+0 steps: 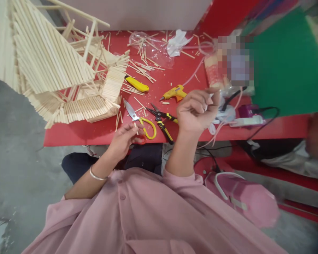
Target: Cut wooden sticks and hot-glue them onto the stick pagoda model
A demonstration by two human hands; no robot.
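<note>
My left hand (125,135) hovers at the near edge of the red table (76,132), fingers pinched on a short wooden stick, right beside the yellow-handled scissors (140,120). My right hand (197,107) is raised above the table with its fingers curled closed around something thin and pale that I cannot make out. Yellow-handled pliers (161,121) lie just left of it. A yellow glue gun (175,92) rests behind it. A large house model of wooden sticks (55,67) stands at the table's left end.
A yellow utility knife (136,84), loose sticks (143,65), a plastic bag and crumpled tissue (178,41) lie further back. Black and pink cords and a white power strip (247,121) sit at the right. A pink sandal (241,197) is on the floor.
</note>
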